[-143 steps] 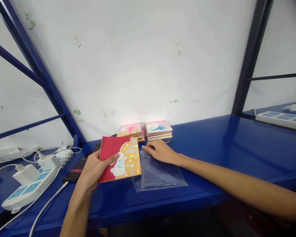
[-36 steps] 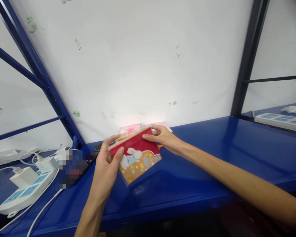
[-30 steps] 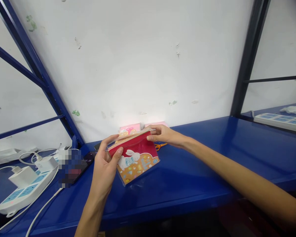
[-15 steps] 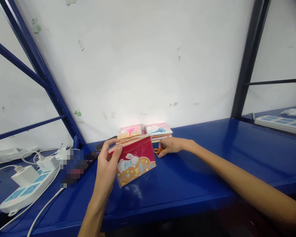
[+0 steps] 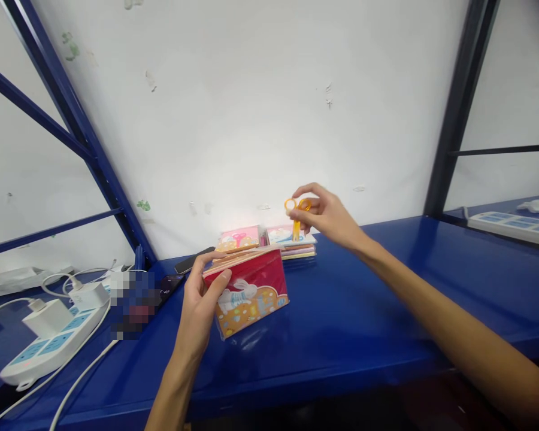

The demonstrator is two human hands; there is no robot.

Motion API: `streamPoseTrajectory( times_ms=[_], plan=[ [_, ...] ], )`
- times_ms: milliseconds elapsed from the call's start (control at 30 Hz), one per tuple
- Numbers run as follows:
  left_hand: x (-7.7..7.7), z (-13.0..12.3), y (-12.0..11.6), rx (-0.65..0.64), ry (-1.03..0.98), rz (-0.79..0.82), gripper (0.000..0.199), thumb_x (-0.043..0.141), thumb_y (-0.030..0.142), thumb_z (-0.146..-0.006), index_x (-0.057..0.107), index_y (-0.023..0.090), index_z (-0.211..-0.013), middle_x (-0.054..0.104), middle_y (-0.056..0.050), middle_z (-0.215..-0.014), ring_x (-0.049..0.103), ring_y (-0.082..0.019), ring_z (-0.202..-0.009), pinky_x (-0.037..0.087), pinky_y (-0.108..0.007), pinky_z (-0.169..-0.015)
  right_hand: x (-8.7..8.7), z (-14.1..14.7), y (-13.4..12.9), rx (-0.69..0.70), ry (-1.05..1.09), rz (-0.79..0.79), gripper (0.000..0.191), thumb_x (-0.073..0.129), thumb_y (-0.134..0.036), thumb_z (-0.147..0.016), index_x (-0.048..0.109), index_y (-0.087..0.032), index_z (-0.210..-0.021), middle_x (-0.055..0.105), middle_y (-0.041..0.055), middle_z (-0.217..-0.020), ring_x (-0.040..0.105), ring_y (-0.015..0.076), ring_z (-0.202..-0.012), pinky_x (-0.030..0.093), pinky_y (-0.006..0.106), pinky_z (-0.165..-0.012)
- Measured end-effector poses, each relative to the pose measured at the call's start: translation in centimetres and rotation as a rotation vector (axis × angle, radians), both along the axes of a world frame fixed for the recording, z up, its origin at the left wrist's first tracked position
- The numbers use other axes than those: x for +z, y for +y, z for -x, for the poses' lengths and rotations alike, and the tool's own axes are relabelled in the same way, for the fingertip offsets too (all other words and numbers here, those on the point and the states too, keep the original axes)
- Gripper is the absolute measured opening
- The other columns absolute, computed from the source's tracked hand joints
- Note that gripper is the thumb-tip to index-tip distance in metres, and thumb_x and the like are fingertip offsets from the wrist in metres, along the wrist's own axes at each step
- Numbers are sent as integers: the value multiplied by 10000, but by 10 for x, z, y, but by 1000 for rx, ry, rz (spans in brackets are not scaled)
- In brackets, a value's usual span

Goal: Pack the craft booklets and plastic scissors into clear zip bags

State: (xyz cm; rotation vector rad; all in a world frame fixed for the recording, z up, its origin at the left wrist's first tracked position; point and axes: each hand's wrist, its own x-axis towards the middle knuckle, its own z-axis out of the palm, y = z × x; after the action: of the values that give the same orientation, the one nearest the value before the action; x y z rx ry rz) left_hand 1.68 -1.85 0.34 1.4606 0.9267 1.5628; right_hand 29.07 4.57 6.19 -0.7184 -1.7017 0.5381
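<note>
Head cam: looking down at my blue steel shelf (image 5: 363, 299), set against a white wall (image 5: 229, 120), with a blue steel upright (image 5: 72, 120) on the left.

Far side: two stacks of children's craft booklets (image 5: 265, 239) sit back by the wall, probably parked there to leave the near part of the shelf free.

Left side: a white power strip (image 5: 54, 344) with chargers plugged in, and a phone (image 5: 193, 260) just past my left hand.

Left hand (image 5: 202, 305): curled, thumb pressed on the front, fingers behind, which seems the easiest way to keep the packet steady.

Packet: a red-and-orange rabbit booklet (image 5: 251, 299) in clear plastic, standing tilted at my left hand; can't tell if it touches the shelf.

Right hand (image 5: 326, 215): raised, pinching the finger rings between thumb and fingertips.

Orange scissors (image 5: 296, 226): hanging blades-down, clear of the far stacks.
</note>
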Motion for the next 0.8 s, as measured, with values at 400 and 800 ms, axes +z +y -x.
streamPoseTrajectory(
  times_ms=[400, 800],
  plan=[
    [8, -14, -11, -13, -4, -8, 421, 750, 417, -790, 598, 233, -1136, 719, -42, -1095, 684, -219, -947, 499, -300, -838, -8, 69, -35, 236, -101, -42, 185, 754, -343, -869, 671, -210, -967, 698, -20, -791, 636, 111, -627, 511, 271, -622],
    [3, -8, -6, -6, 31, -48, 380, 722, 411, -832, 607, 233, -1148, 706, -53, -1110, 671, -256, -1042, 496, -331, -867, -14, 70, -47, 177, -341, -114, 236, 528, -390, -1018, 600, -241, -1187, 696, -13, -807, 544, 107, -565, 401, 257, -529]
  ],
)
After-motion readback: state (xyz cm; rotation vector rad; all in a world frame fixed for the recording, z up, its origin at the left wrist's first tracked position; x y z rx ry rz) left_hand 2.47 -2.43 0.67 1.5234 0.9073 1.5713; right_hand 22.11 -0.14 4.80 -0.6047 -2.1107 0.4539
